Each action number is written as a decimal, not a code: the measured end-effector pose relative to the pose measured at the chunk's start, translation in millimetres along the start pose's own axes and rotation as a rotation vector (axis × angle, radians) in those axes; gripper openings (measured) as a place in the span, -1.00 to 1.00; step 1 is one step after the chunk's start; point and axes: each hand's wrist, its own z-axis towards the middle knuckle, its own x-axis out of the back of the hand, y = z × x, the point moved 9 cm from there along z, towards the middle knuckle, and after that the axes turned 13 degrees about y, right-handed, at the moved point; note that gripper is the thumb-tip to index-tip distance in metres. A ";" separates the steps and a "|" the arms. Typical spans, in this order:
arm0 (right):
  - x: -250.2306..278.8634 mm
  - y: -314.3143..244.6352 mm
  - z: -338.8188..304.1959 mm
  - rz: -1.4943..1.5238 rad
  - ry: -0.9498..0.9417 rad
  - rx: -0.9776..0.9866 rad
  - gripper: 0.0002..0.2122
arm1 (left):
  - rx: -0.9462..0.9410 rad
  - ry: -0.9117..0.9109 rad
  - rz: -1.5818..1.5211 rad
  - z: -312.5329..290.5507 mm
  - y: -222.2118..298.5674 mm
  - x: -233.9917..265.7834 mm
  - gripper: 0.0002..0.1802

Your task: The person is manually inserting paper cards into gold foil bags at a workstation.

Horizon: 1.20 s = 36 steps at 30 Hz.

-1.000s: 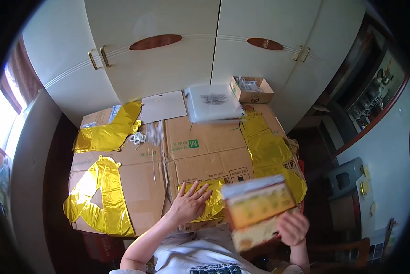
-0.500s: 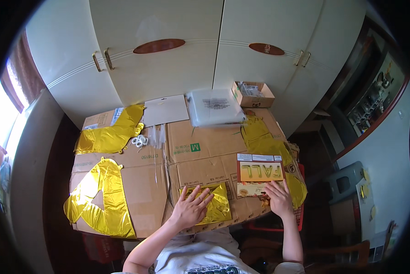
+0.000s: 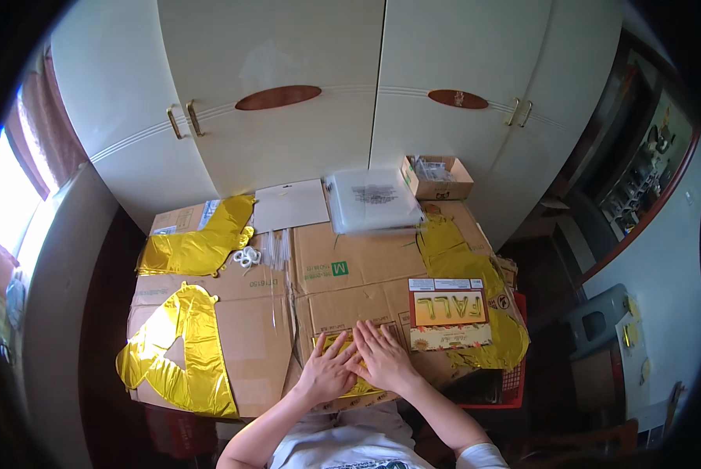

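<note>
A folded piece of gold foil (image 3: pixel 362 387) lies flat at the front edge of the cardboard, mostly hidden under my hands. My left hand (image 3: pixel 325 377) presses on its left part with fingers stretched out. Beside it, my right hand (image 3: pixel 388 363) lies flat over the foil's right part, fingers extended and its edge meeting the left fingers. To the right lies a printed orange and yellow card (image 3: pixel 449 316), touched by neither hand. Part of it covers a gold foil balloon (image 3: pixel 464 254) on the right side of the cardboard.
A gold letter-shaped foil balloon (image 3: pixel 202 356) lies front left, another gold balloon (image 3: pixel 190 248) behind it. White ribbon rolls (image 3: pixel 246 256), clear straws (image 3: pixel 277 248), a grey card (image 3: pixel 292 205), a stack of clear plastic bags (image 3: pixel 372 202) and a small open box (image 3: pixel 438 187) sit toward the cabinets.
My right hand has left the printed card and moved left onto the folded foil, next to my left hand. The left hand stays on the foil. The view has tilted slightly.
</note>
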 end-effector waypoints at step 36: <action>-7.1 2.0 -5.1 -0.107 -0.106 -0.010 -0.24 | 0.243 -0.076 -0.120 -29.7 -65.6 47.5 -0.29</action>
